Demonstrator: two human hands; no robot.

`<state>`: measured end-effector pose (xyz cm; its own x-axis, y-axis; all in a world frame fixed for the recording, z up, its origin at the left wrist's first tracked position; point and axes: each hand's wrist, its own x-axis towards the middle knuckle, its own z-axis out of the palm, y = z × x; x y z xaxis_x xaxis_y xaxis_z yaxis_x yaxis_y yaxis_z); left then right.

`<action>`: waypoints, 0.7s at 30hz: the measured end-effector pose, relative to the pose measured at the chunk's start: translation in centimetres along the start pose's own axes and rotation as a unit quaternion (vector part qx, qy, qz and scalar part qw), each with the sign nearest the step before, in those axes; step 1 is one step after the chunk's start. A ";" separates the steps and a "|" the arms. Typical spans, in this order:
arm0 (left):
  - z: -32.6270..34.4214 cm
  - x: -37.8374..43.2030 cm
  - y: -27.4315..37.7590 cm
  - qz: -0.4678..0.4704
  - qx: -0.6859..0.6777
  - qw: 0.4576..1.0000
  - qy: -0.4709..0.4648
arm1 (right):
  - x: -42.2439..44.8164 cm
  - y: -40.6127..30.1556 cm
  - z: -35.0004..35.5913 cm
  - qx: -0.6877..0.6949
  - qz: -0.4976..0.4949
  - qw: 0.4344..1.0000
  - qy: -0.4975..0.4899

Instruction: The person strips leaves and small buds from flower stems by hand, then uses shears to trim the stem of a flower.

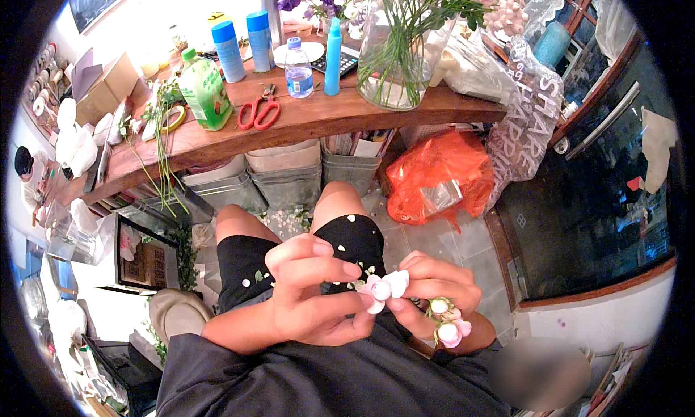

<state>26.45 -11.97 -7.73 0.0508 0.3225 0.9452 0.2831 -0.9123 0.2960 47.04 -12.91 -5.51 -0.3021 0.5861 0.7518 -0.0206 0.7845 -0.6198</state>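
Above my lap, my left hand (317,295) grips a small pale pink rose (378,288) between fingers and thumb. At the flower's right side, my right hand (442,284) pinches a whitish outer petal (399,283) between thumb and fingertips. Two more blooms, a whitish rosebud (438,306) and a pink rose (449,333), hang below my right hand; their stems are hidden, so I cannot tell whether they belong to the same spray. Loose petals (341,248) and bits of green leaf (258,276) lie on my black shorts (350,238).
A wooden table (347,110) ahead bears red-handled pruning shears (259,113), a green bottle (205,91), a water bottle (298,72), spray cans (228,53) and a glass vase (399,80) of stems. Below are metal bins (288,183) and a red plastic bag (440,172). A person (33,178) is far left.
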 end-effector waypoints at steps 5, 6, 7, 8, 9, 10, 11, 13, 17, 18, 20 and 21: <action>0.6 0.1 0.0 0.037 0.024 0.999 0.027 | -0.1 -0.1 -0.1 -0.001 0.003 1.000 -0.012; 0.7 0.1 0.0 0.035 0.022 0.998 0.037 | -0.1 -0.1 -0.1 0.002 0.003 1.000 -0.014; 0.6 0.1 -0.1 0.035 0.022 0.998 0.037 | -0.1 0.0 0.0 0.003 0.003 1.000 -0.015; 0.5 0.1 -0.1 0.038 0.026 0.998 0.036 | 0.0 -0.1 0.1 0.008 0.006 1.000 -0.013; 0.4 0.1 -0.1 0.042 0.029 0.998 0.034 | 0.0 -0.1 0.2 0.012 0.008 1.000 -0.011; 0.5 0.0 -0.2 0.042 0.029 0.998 0.034 | 0.0 -0.2 0.2 0.012 0.008 1.000 -0.011; 0.6 -0.1 -0.3 0.054 0.031 0.997 0.052 | 0.0 -0.2 0.3 0.017 0.014 1.000 -0.011; 0.7 -0.3 -0.3 0.066 0.033 0.995 0.069 | -0.2 -0.2 0.5 0.023 0.020 1.000 -0.010; 0.7 -0.6 -0.5 0.093 0.036 0.991 0.092 | -0.7 0.2 0.8 0.047 0.037 0.998 -0.010; 0.8 -0.7 -0.7 0.113 0.032 0.987 0.107 | -0.7 0.2 0.8 0.055 0.042 0.998 -0.007; 1.1 -1.0 -0.8 0.125 0.032 0.984 0.124 | -0.6 0.0 0.9 0.064 0.054 0.996 -0.012; 1.2 -1.1 -0.8 0.137 0.033 0.980 0.141 | -0.6 -0.1 0.9 0.074 0.067 0.995 -0.016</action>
<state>27.33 -11.29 -9.19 -0.1312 -0.0230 0.9911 0.3580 -0.9334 0.0257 46.36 -13.51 -6.09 -0.3426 0.6741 0.6544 -0.1176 0.6603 -0.7417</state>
